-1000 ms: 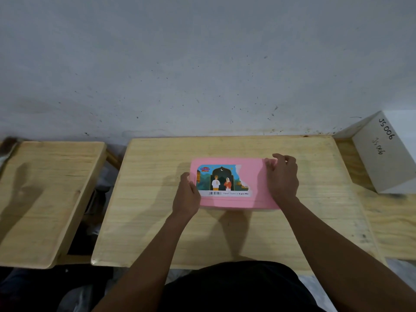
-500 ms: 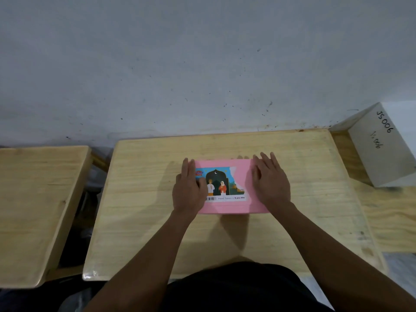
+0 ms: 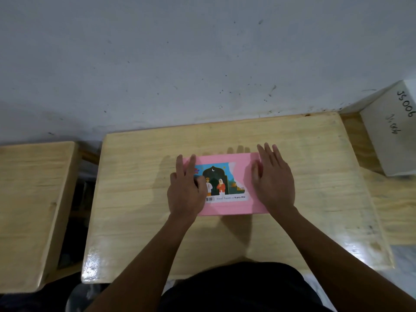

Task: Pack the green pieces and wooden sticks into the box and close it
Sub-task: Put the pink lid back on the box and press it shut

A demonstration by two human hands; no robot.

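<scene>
The pink box (image 3: 244,163) lies shut at the middle of the bench (image 3: 315,176). Your left hand (image 3: 185,194) and right hand (image 3: 273,183) rest flat on its left and right ends, fingers straight, neither grip closed round anything. Press evenly on both ends so the top seats flush without sliding.

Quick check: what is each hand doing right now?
Left hand: open, fingers straight, flat on the pink box.
Right hand: open, flat on the box's right end, holding nothing.
</scene>
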